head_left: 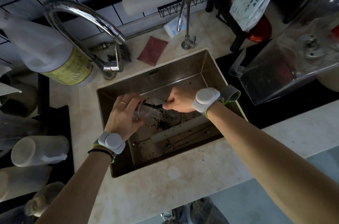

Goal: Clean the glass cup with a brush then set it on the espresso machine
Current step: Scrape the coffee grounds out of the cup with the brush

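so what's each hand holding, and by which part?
Left hand grips the glass cup around its body, tilted over the sink. Right hand pinches the black brush by its handle, bristle end toward the cup.

Both hands low and close together, forearms reaching in from below.
Left hand [123, 113] back-up, fingers curled round a glass cup [145, 112], ring on one finger, grey band on wrist. Right hand [180, 100] knuckles toward left, fingers pinching a brush [154, 106] handle, grey band on wrist. Right forearm long and diagonal, left shorter.
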`<state>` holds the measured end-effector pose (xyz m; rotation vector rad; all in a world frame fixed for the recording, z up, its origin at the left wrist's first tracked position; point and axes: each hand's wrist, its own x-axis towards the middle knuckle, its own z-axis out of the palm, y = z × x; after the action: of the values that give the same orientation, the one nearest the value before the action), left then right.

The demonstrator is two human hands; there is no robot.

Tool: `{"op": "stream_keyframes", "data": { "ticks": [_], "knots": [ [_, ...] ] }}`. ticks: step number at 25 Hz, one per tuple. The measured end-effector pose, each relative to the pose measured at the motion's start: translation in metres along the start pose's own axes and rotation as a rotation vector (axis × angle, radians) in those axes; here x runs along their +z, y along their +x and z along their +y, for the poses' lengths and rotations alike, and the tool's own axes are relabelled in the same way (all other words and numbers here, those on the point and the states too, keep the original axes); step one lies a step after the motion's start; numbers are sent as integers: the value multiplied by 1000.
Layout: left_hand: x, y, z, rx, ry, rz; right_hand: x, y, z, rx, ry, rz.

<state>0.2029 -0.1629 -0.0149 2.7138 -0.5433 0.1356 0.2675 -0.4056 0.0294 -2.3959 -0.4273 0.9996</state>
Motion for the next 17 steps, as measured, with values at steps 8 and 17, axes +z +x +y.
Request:
{"op": "stream_keyframes", "data": {
  "ticks": [8,17],
  "knots": [
    [12,-4,-17,20,88,80,-19,-3,16,-27,-26,-18],
    [8,10,-9,-38,46,193,5,-26,7,-54,-104,303]
  ]
}}
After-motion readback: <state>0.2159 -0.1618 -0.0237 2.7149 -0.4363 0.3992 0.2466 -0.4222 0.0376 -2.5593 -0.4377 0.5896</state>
